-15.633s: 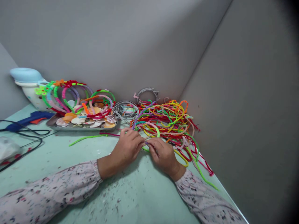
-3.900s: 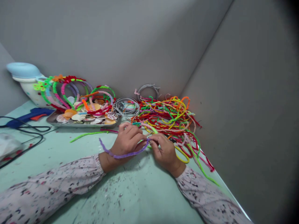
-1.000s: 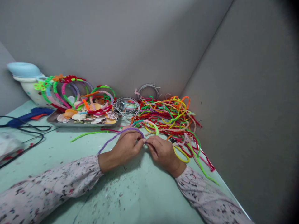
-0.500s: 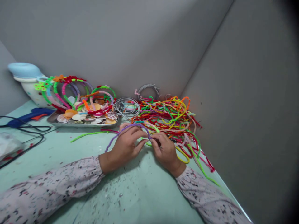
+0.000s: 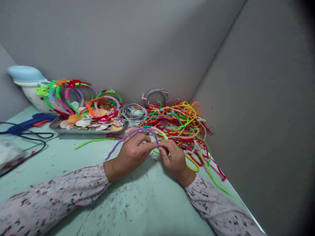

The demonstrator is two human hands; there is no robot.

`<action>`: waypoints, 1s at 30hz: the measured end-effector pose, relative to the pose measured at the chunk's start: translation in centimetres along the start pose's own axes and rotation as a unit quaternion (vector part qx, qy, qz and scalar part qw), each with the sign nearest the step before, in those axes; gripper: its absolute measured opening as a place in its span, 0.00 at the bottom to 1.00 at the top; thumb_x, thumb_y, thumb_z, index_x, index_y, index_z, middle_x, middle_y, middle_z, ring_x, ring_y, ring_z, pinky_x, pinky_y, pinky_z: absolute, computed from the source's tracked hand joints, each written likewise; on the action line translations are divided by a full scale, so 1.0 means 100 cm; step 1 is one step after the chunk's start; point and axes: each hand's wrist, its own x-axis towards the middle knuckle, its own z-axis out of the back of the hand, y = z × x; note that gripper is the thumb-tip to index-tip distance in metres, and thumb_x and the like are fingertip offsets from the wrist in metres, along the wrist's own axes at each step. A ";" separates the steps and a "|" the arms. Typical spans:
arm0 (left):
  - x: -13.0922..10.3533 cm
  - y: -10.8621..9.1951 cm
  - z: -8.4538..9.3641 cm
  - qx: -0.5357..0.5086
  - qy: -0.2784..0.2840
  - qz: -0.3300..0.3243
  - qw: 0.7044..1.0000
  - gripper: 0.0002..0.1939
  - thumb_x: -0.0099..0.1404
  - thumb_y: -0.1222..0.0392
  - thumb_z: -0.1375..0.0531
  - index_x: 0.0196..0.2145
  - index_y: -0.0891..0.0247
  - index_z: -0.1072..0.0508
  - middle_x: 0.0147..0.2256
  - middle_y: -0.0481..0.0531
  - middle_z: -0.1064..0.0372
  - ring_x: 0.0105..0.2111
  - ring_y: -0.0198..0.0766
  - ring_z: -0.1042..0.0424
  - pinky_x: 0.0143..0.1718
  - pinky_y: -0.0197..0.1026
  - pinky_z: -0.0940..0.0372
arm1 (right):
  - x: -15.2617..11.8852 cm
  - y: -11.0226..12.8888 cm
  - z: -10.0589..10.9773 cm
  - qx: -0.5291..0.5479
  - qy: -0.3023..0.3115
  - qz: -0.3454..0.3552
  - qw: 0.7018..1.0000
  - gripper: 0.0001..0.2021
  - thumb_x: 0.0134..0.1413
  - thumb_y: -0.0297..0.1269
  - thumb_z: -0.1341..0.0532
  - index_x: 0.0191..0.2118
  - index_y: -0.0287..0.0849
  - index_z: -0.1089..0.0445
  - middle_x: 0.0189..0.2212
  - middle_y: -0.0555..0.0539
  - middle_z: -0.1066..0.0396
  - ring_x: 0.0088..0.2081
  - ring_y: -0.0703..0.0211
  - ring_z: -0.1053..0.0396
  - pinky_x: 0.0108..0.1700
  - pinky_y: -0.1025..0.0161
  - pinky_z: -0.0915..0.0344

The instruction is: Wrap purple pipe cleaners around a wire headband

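A purple pipe cleaner (image 5: 118,144) arches over the back of my left hand (image 5: 133,150) and comes down to where my fingertips meet. The thumb and forefinger of my left hand are closed at its near end. My right hand (image 5: 174,159) pinches at the same spot, its fingers curled in. Just behind the hands curves a band wrapped in teal, pink and light green pipe cleaner (image 5: 161,131); the fingers hide part of it. Whether the purple end is wound round this band, I cannot tell.
Behind my right hand lies a tangled heap of coloured pipe cleaners (image 5: 174,119). Grey wire coils (image 5: 134,113) adjoin a metal tray (image 5: 86,132) of shells and fuzzy hoops. Further left are a blue glue gun (image 5: 31,123) with a black cord and a blue-lidded bin (image 5: 27,74).
My left thumb and forefinger have closed together and moved right to the purple pipe cleaner's end. Its free tail has shifted slightly left. My right hand stays in place.
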 end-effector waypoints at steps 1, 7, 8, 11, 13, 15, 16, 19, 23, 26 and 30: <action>0.000 0.000 0.001 0.005 0.000 -0.003 1.000 0.12 0.63 0.67 0.42 0.41 0.54 0.25 0.34 0.48 0.29 0.36 0.37 0.32 0.40 0.42 0.41 | 0.000 0.000 0.000 0.000 -0.002 0.002 1.000 0.08 0.58 0.28 0.45 0.42 0.44 0.34 0.36 0.45 0.28 0.41 0.56 0.29 0.42 0.59 0.30; 0.000 -0.001 0.003 0.021 -0.001 -0.016 1.000 0.15 0.63 0.69 0.42 0.43 0.51 0.26 0.34 0.47 0.29 0.36 0.37 0.31 0.44 0.45 0.42 | -0.001 0.000 0.000 -0.003 -0.001 0.004 1.000 0.07 0.59 0.28 0.45 0.42 0.45 0.34 0.36 0.45 0.28 0.41 0.56 0.29 0.41 0.59 0.30; 0.000 -0.001 0.003 0.020 0.000 -0.016 1.000 0.15 0.63 0.70 0.43 0.43 0.52 0.26 0.34 0.48 0.30 0.36 0.37 0.32 0.43 0.44 0.41 | -0.001 0.000 0.000 -0.003 0.000 0.004 1.000 0.07 0.59 0.28 0.44 0.42 0.45 0.34 0.36 0.45 0.28 0.41 0.56 0.29 0.41 0.59 0.30; 0.000 -0.001 0.002 0.020 0.001 -0.017 1.000 0.15 0.63 0.70 0.43 0.43 0.54 0.26 0.34 0.49 0.30 0.36 0.38 0.33 0.40 0.42 0.41 | -0.001 0.000 0.000 0.000 -0.001 0.006 1.000 0.08 0.59 0.28 0.44 0.42 0.45 0.34 0.36 0.45 0.28 0.41 0.56 0.29 0.42 0.59 0.30; 0.000 -0.001 0.002 0.021 0.001 -0.016 1.000 0.14 0.63 0.69 0.43 0.42 0.54 0.26 0.33 0.49 0.30 0.36 0.38 0.34 0.40 0.42 0.41 | 0.000 0.000 0.001 0.001 -0.003 0.011 1.000 0.08 0.59 0.27 0.44 0.42 0.45 0.34 0.36 0.45 0.28 0.41 0.57 0.29 0.42 0.59 0.30; 0.001 -0.003 0.002 0.026 0.004 -0.010 1.000 0.13 0.63 0.69 0.42 0.42 0.54 0.26 0.33 0.48 0.30 0.36 0.38 0.34 0.40 0.42 0.42 | 0.000 0.000 0.001 0.001 -0.004 0.014 1.000 0.07 0.58 0.27 0.44 0.42 0.44 0.34 0.37 0.45 0.28 0.41 0.57 0.29 0.42 0.59 0.30; 0.001 -0.003 0.003 0.029 0.005 -0.006 1.000 0.12 0.63 0.68 0.42 0.42 0.54 0.26 0.33 0.48 0.30 0.36 0.38 0.34 0.40 0.43 0.43 | 0.000 0.000 0.001 0.001 -0.004 0.014 1.000 0.07 0.59 0.27 0.44 0.42 0.44 0.34 0.37 0.45 0.28 0.41 0.57 0.29 0.42 0.59 0.30; 0.000 -0.006 0.003 0.038 0.010 -0.002 0.999 0.12 0.64 0.68 0.42 0.42 0.53 0.26 0.34 0.48 0.30 0.37 0.38 0.34 0.41 0.44 0.44 | 0.000 0.000 0.001 0.001 -0.001 0.013 1.000 0.07 0.59 0.28 0.44 0.42 0.44 0.34 0.37 0.45 0.27 0.41 0.57 0.29 0.42 0.59 0.30; 0.001 -0.007 0.001 0.044 0.008 0.002 0.999 0.10 0.65 0.67 0.43 0.40 0.55 0.26 0.33 0.48 0.29 0.36 0.38 0.33 0.48 0.49 0.47 | -0.001 -0.001 0.000 -0.002 0.001 0.020 1.000 0.07 0.59 0.28 0.44 0.41 0.44 0.33 0.37 0.45 0.27 0.41 0.57 0.29 0.42 0.60 0.30; 0.002 -0.007 0.000 0.044 0.008 -0.001 0.999 0.09 0.65 0.67 0.44 0.38 0.56 0.26 0.33 0.48 0.29 0.35 0.38 0.33 0.50 0.51 0.49 | -0.001 -0.001 0.000 -0.006 0.004 0.025 1.000 0.07 0.58 0.27 0.44 0.41 0.43 0.33 0.36 0.45 0.27 0.42 0.57 0.29 0.43 0.60 0.30; 0.004 -0.006 -0.003 0.056 0.018 -0.009 0.998 0.07 0.66 0.66 0.45 0.37 0.59 0.27 0.33 0.49 0.28 0.35 0.39 0.34 0.48 0.50 0.48 | 0.000 -0.001 0.000 -0.013 0.007 0.030 0.999 0.06 0.59 0.28 0.44 0.41 0.42 0.33 0.37 0.44 0.27 0.41 0.58 0.29 0.42 0.60 0.30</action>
